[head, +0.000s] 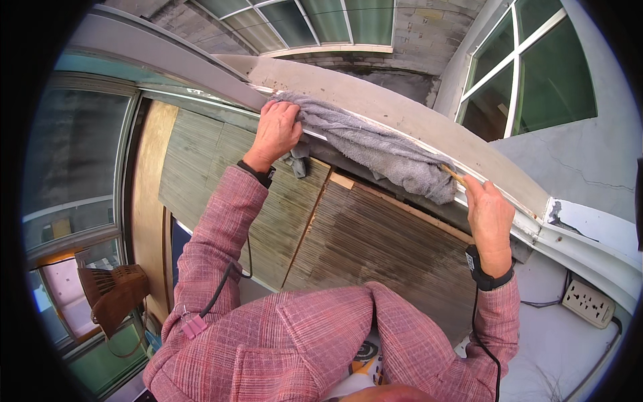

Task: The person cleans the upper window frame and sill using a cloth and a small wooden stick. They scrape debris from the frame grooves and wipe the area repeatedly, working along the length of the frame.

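Note:
A grey terry cloth [371, 145] lies bunched along the white track of a window sill [522, 226]. At the cloth's left end, beside the edge of the sliding window frame [201, 65], my left hand [279, 128] grips it with bent fingers. My right hand [490, 216] is closed around a thin yellowish stick [453, 176], whose far tip meets the right end of the cloth. What the tip does under the folds is hidden. A loose corner of cloth hangs just below my left hand.
Wood-grain boards [382, 241] lie below the sill. A white power strip [587, 304] with cables is at the lower right. On the left stand glass panes and a brown woven object [113, 296]. Outside are a concrete ledge [402, 110] and neighbouring windows. Black cables run from both wrist bands.

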Motion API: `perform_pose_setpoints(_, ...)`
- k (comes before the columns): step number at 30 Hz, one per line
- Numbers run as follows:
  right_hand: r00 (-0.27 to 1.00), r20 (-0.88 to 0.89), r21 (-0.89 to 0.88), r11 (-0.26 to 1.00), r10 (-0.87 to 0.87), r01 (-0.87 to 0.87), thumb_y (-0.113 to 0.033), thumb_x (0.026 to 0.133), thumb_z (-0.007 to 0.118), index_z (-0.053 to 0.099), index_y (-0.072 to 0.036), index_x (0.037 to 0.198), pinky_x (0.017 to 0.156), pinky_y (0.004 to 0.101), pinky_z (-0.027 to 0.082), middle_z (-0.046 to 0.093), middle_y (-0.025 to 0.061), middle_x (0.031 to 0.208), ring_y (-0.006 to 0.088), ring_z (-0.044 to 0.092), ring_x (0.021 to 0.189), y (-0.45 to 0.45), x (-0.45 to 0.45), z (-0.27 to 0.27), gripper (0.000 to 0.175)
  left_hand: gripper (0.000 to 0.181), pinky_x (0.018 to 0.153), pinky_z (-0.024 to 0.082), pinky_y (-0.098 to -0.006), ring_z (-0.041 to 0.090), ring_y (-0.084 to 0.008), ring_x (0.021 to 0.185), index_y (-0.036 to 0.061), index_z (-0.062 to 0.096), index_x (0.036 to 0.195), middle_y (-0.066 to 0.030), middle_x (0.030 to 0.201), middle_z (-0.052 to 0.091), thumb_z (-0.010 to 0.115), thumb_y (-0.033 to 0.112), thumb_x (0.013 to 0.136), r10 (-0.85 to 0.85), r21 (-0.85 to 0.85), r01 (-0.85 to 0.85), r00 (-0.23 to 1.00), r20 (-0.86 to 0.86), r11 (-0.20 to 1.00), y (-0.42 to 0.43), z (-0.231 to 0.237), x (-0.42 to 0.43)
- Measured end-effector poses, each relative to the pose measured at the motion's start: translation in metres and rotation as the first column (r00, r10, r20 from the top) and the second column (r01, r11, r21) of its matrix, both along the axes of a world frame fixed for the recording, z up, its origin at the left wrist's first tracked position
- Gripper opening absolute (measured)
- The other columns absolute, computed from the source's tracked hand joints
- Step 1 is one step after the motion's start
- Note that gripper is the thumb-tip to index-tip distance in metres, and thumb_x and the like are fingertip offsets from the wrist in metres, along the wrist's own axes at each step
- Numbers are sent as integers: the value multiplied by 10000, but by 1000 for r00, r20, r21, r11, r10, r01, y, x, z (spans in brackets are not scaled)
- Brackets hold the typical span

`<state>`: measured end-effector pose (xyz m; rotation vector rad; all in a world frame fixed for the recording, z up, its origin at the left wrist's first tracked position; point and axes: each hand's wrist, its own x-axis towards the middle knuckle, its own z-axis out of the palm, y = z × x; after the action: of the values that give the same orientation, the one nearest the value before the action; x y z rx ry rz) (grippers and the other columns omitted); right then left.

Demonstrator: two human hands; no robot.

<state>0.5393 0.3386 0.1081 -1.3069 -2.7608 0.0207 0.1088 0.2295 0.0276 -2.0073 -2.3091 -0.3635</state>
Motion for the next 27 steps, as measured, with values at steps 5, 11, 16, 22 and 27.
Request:
perform_pose_setpoints(5, 995, -103, -15, 1000, 15, -16, -130, 864, 697, 683, -203, 1146, 585, 375, 509, 556, 45, 762, 225, 634, 745, -12, 2, 8, 291, 328, 998, 434, -430, 594, -337, 1041, 26, 646, 1092, -118, 1081, 627, 653, 129, 781, -110, -17, 112, 990, 92, 994, 0, -2, -22)
perform_pose_setpoints(11, 994, 41, 135, 986, 97, -101, -109, 828, 638, 673, -157, 1160, 626, 342, 527, 553, 49, 842, 217, 606, 813, -9, -7, -32, 338, 348, 993, 435, -426, 581, -349, 1063, 26, 653, 1108, -116, 1109, 623, 666, 119, 773, -126, -30, 136, 967, 223, 990, 4, 7, -9)
perform_pose_setpoints(16, 975, 218, 164, 983, 50, -87, -113, 818, 631, 662, -126, 1188, 631, 322, 529, 542, 52, 847, 211, 597, 827, -15, 33, -29, 371, 412, 1008, 420, -437, 567, -352, 1100, 24, 626, 1167, -125, 1160, 616, 682, 102, 767, -245, -22, 263, 923, 296, 965, 14, -1, 48)
perform_pose_setpoints(22, 949, 311, 77, 995, 43, -70, -49, 797, 651, 658, -132, 1235, 640, 323, 543, 527, 40, 843, 199, 589, 824, -7, 54, -12, 446, 450, 1022, 405, -456, 572, -357, 1098, 32, 579, 1207, -142, 1161, 611, 672, 87, 770, -284, 35, 289, 901, 329, 957, 18, 6, 81)
perform_pose_setpoints(27, 980, 103, 104, 977, 173, -184, -44, 795, 641, 661, -126, 1218, 639, 316, 546, 539, 43, 857, 204, 603, 824, -6, -5, -37, 432, 448, 1047, 397, -480, 586, -348, 1098, 21, 560, 1210, -144, 1149, 617, 666, 86, 780, -292, 61, 290, 888, 354, 955, 18, 4, 88)
